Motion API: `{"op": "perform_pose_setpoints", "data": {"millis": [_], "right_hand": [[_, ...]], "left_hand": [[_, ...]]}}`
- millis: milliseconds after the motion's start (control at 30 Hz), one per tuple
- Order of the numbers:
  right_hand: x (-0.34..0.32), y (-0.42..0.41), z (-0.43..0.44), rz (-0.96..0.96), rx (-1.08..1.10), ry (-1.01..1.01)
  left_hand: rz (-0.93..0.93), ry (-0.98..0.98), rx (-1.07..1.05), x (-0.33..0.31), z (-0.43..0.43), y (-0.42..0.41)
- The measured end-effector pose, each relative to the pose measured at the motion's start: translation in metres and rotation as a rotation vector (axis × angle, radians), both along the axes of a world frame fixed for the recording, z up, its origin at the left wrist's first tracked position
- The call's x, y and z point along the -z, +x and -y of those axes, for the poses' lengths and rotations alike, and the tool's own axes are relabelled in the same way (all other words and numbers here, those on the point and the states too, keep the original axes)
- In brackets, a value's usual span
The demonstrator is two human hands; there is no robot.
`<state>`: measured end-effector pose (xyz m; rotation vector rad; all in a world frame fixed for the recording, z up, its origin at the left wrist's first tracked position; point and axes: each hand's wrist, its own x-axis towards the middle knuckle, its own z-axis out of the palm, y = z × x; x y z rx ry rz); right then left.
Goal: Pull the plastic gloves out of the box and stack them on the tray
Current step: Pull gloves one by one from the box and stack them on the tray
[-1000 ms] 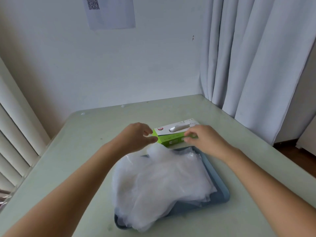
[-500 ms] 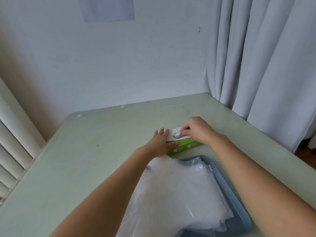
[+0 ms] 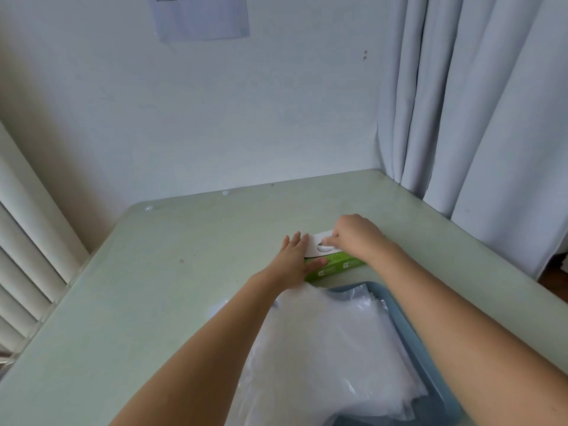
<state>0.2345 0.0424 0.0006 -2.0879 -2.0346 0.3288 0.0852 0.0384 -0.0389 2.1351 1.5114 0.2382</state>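
Observation:
A green and white glove box lies flat on the pale green table, just beyond a blue tray. A loose pile of clear plastic gloves covers most of the tray. My left hand lies flat with straight fingers against the box's left end and holds it still. My right hand rests on top of the box with its fingertips curled at the oval slot, where a bit of clear glove shows. Whether those fingertips pinch the glove is hidden.
The table stands in a corner, with a white wall behind it and grey curtains close to its right edge. Window blinds run along the left. A paper sheet hangs on the wall.
My left hand has gone from a curled hold at the box's corner to lying flat against its left end. My right hand has moved from the box's front onto the slot on top.

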Motion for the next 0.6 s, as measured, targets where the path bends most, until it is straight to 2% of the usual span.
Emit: {"op": "perform_pose_setpoints", "data": {"millis": [200,467,600], "right_hand": [[0.004,-0.027,-0.003,0.138,0.259,-0.037],[0.007,-0.025,-0.001,0.091,0.342,0.01],[0.003,-0.019,-0.005,0.039,0.369,-0.028]], "left_hand": [[-0.011,0.011,0.002,0.002,0.001,0.0],[0.017,0.014,0.0,0.004,-0.001,-0.001],[0.026,0.008,-0.002,0.005,-0.001,-0.001]]}}
